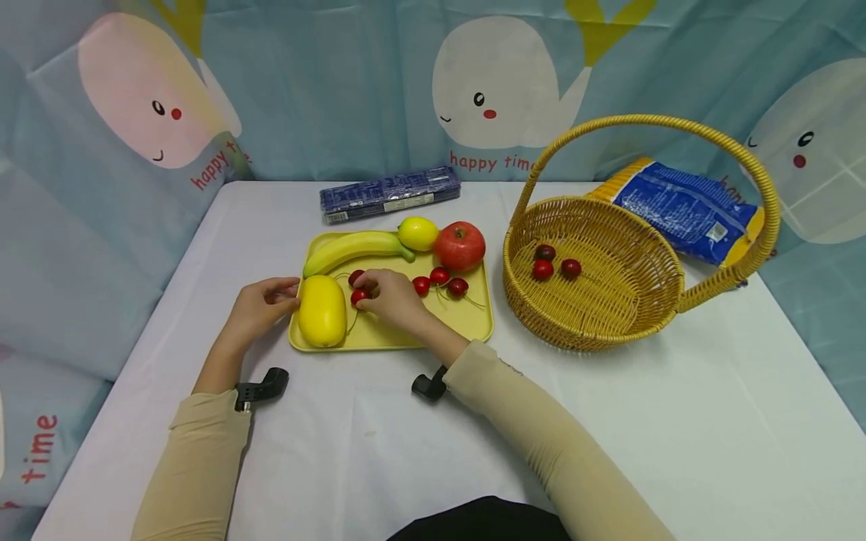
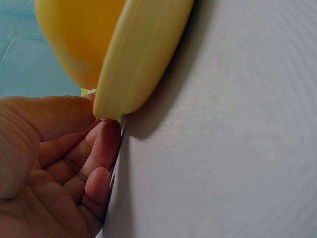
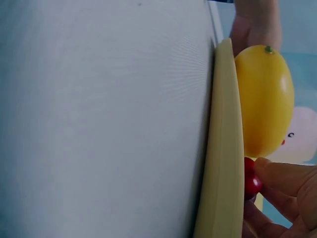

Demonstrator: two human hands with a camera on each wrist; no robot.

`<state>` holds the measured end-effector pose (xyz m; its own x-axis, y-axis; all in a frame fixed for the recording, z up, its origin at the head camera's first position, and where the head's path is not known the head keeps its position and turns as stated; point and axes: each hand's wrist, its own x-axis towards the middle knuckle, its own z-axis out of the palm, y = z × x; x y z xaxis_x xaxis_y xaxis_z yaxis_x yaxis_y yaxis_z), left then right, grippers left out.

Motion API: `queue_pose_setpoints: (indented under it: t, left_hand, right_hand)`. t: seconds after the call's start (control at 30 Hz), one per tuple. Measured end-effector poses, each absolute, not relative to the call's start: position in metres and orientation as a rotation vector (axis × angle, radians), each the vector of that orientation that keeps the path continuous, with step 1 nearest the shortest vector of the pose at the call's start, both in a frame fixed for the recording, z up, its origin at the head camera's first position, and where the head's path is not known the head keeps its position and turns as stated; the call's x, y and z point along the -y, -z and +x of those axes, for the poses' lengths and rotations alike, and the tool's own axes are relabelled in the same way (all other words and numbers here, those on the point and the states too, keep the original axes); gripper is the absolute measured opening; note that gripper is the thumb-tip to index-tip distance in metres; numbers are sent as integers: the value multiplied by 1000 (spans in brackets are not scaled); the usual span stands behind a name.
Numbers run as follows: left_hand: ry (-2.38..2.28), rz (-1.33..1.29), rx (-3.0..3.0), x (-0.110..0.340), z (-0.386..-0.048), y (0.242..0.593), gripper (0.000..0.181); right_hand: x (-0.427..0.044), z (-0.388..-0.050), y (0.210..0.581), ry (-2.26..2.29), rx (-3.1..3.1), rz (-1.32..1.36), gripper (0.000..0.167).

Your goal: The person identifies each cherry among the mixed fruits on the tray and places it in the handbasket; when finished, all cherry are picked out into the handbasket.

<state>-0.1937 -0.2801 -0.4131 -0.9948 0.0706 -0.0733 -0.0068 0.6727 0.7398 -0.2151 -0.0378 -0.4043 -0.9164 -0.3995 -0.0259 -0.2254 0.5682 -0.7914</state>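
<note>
A yellow tray (image 1: 467, 324) carries toy-like fruit. At its left edge my left hand (image 1: 257, 309) grips the rim between thumb and fingers, beside an oval yellow fruit (image 1: 322, 312). Over the tray's middle, my right hand (image 1: 394, 299) pinches a red cherry (image 1: 358, 298); in the right wrist view the thumb lies against the cherry (image 3: 253, 185). A second cherry (image 1: 355, 278) is just behind it, partly covered by the fingers. Right of the hand lie several more cherries (image 1: 439, 276). A banana (image 1: 355, 250), a lemon (image 1: 418, 234) and a red apple (image 1: 460, 246) line the tray's back.
To the right of the tray stands a woven basket (image 1: 609, 327) with a tall handle and 3 cherries (image 1: 570, 269) inside. Behind it leans a blue and yellow bag (image 1: 683, 207). A dark blue packet (image 1: 390, 194) lies behind the tray on the white-covered table (image 1: 379, 443).
</note>
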Motion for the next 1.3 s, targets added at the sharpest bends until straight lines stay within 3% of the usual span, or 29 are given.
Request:
queue_pose_setpoints:
  t: [0.7, 1.3]
  left_hand:
    - [-1250, 70, -2785, 281, -194, 415, 45]
    - [-1240, 60, -2794, 281, -195, 417, 44]
  right_hand:
    - [31, -218, 399, 1230, -2547, -534, 27]
    - [-26, -223, 335, 1374, -2422, -614, 31]
